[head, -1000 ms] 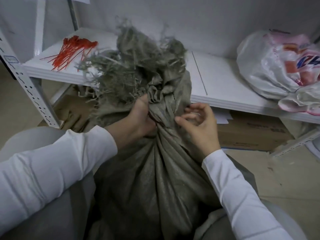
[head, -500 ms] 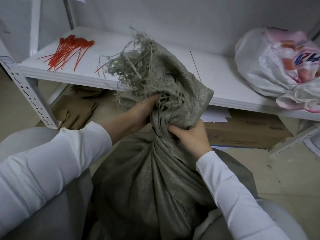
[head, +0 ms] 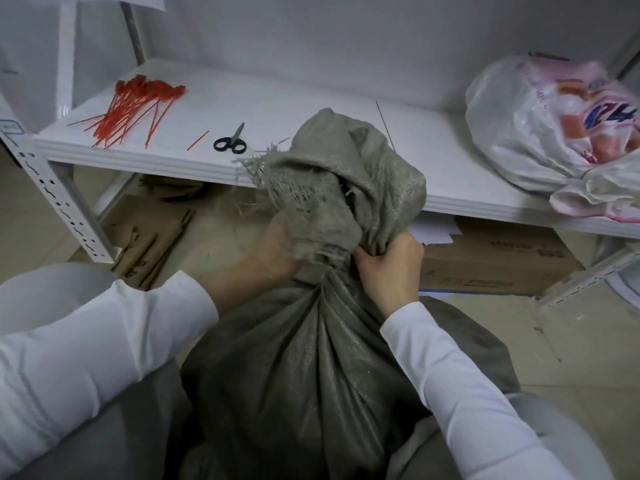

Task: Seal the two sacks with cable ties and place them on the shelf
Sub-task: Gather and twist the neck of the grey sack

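A grey woven sack (head: 304,368) stands between my knees in front of the white shelf (head: 284,98). Its neck is gathered and twisted, and the frayed top flops over toward the shelf. My left hand (head: 280,251) grips the neck from the left, partly under the folded cloth. My right hand (head: 389,263) grips the bunched cloth on the right of the neck. A pile of red cable ties (head: 133,109) lies at the shelf's left end, and one loose red tie (head: 198,140) lies near the front edge. No tie is visible on the neck.
Black scissors (head: 231,140) lie on the shelf just left of the sack top. A full white plastic bag (head: 554,123) sits at the shelf's right end. Below the shelf lie flattened cardboard (head: 149,244) and a cardboard box (head: 491,261). The perforated shelf post (head: 59,199) stands at left.
The sack top has been folded down and over to the right, uncovering the scissors. My right hand went from open fingers to a grip on the bunched cloth.
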Demonstrator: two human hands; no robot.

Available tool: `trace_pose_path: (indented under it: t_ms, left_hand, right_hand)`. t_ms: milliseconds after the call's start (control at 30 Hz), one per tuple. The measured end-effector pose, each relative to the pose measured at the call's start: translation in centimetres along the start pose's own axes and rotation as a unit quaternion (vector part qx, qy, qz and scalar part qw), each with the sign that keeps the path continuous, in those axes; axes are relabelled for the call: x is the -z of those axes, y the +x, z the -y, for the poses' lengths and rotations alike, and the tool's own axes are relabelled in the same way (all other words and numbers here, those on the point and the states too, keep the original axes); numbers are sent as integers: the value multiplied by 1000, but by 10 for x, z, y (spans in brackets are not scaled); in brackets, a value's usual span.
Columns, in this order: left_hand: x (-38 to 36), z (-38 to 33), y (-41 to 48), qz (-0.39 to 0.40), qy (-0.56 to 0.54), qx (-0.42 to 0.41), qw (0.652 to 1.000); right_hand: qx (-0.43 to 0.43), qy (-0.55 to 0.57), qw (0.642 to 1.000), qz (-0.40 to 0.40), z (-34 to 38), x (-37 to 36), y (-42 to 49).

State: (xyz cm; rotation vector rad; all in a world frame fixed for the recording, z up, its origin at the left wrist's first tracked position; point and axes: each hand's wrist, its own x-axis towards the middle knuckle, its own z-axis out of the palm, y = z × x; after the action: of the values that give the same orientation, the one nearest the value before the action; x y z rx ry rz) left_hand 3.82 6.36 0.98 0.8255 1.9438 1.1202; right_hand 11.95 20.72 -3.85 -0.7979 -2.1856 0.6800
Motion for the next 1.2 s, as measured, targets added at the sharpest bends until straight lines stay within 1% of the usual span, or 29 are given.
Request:
trace_pose_path:
  t_ms: [33, 67, 100, 133, 167, 200, 233, 267, 300, 367, 400, 433, 500, 567, 600, 667, 733, 767, 800, 833, 867, 933, 967, 1033, 1100, 1167, 1200]
  left_hand:
    - [-8, 1, -5, 82, -54, -47, 994]
    - [-13, 0, -5, 157, -83, -75, 981]
    - [-15, 2, -6, 132, -105, -9, 986]
    - [-11, 9, -7, 73, -125, 45, 988]
    - [-9, 12, -10, -25, -114, 17, 993]
    - [-6, 19, -9, -60, -112, 13, 992]
    - [-8, 13, -12, -68, -103, 19, 992]
    - [-11, 6, -13, -59, -72, 18, 995]
    - [-14, 0, -16, -71, -56, -12, 996]
    - [-13, 4, -6, -120, -136, -42, 983]
    - [-14, 4, 0, -102, -168, -30, 980]
    - [-12, 2, 7, -110, -209, -29, 971]
    - [-8, 8, 9, -102, -194, -4, 976]
    - [-2, 25, 24, -102, -193, 50, 975]
    - [-1, 30, 33, -111, -194, 59, 973]
    - [1, 47, 57, -180, -187, 49, 964]
    - [3, 52, 72, -216, -220, 54, 950]
    - [1, 44, 66, -206, -266, 49, 940]
    - [1, 29, 56, -191, -309, 38, 931]
    - [1, 20, 52, -181, -345, 30, 920]
    - [1, 21, 55, -170, -390, 28, 905]
    - [6, 27, 61, -166, -454, 2, 875]
    - [9, 28, 61, -145, -472, -11, 870]
    - [12, 26, 61, -110, -461, -6, 881]
    - [7, 22, 59, -54, -437, 4, 898]
    - [2, 20, 57, -15, -412, 11, 911]
    - [1, 19, 57, -8, -410, 17, 912]
  right_hand:
    - [14, -8, 1000, 5, 0, 0, -1]
    - [27, -17, 999, 11, 1, -1, -4]
    - [44, -23, 999, 15, 4, 0, -7]
    - [61, -27, 998, 18, 6, 0, -10]
    - [76, -29, 996, 23, 9, 0, -14]
    - [89, -30, 995, 34, 11, 0, -17]
    - [102, -32, 993, 53, 14, 0, -20]
    - [117, -35, 990, 76, 15, -1, -23]
    - [134, -36, 986, 97, 16, -2, -26]
    - [161, -27, 979, 123, 16, -1, -28]
    - [166, -20, 976, 137, 15, 0, -27]
    - [170, -12, 973, 154, 16, 2, -27]
    - [183, 3, 965, 188, 16, 4, -25]
    - [184, 19, 959, 213, 16, 6, -26]
    - [172, 35, 959, 223, 15, 6, -26]
    - [107, 114, 961, 229, 15, 9, -23]
    - [32, 198, 962, 187, 15, 13, -16]
    - [4, 198, 969, 149, 13, 15, -11]
    - [-16, 164, 980, 115, 9, 18, -5]
    - [-41, 112, 988, 101, 2, 20, 0]
    - [-70, 71, 988, 116, -4, 23, 3]
    - [-116, 51, 970, 209, -9, 28, 3]
    - [-127, 50, 958, 251, -8, 31, 1]
    - [-159, 61, 939, 300, -7, 31, -5]
    - [-201, 76, 924, 317, 0, 29, -10]
    - [-195, 125, 922, 311, 3, 27, -11]
    - [-182, 143, 917, 326, 1, 26, -10]
